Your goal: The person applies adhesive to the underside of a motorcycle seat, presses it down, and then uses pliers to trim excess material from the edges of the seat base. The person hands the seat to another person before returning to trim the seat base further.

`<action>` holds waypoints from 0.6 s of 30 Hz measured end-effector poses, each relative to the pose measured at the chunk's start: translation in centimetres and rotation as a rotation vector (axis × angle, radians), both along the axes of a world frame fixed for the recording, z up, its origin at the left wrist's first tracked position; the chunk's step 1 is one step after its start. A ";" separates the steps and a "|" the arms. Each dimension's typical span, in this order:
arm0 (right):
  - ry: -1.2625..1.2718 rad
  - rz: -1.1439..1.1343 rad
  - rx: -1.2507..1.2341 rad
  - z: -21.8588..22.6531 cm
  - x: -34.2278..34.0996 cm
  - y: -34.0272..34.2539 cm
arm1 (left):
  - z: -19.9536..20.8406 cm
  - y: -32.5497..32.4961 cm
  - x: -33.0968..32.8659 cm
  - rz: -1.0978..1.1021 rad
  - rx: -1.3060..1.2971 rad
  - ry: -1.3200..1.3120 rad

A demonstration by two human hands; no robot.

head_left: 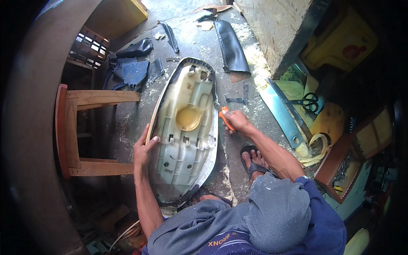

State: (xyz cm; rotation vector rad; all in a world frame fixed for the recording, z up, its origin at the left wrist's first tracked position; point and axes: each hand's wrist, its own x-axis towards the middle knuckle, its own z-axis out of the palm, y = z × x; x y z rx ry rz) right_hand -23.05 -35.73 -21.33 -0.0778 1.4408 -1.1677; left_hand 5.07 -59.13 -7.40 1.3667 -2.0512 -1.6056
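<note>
The left hand (143,148) pinches the near-side rim of the seat (180,155), its thumb laid over the pale plate and its fingers along the outer edge. The seat lies between the two hands, ribbed underside up, its long shape running away from the person; a dark cover edge shows around its far end. A round, yellowish recess (189,118) in the plate sits ahead of the left hand and to its right. The right hand (237,122) is curled around the orange handle of a tool (226,119), just beside the seat's right edge; the tool's tip is too small to tell whether it touches. Left of the left hand stands a wooden frame (106,96), and ahead of that hand lie blue-black scraps (129,72). Beyond the right hand, well apart from it, is a folded black piece (231,46), with pale crumbs (258,63) strewn to its right. A thin dark strip (234,100) lies nearer, just ahead of the same hand. To the right of the right hand are a long metal strip (280,114) and, farther out, black-handled scissors (311,103). A sandalled foot (255,160) rests closer to the person than the right hand.
</note>
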 end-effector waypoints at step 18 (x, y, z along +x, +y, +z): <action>-0.351 -0.111 -0.041 0.4 -0.8 0.1 | 0.0 -0.3 0.0 -0.021 0.022 0.033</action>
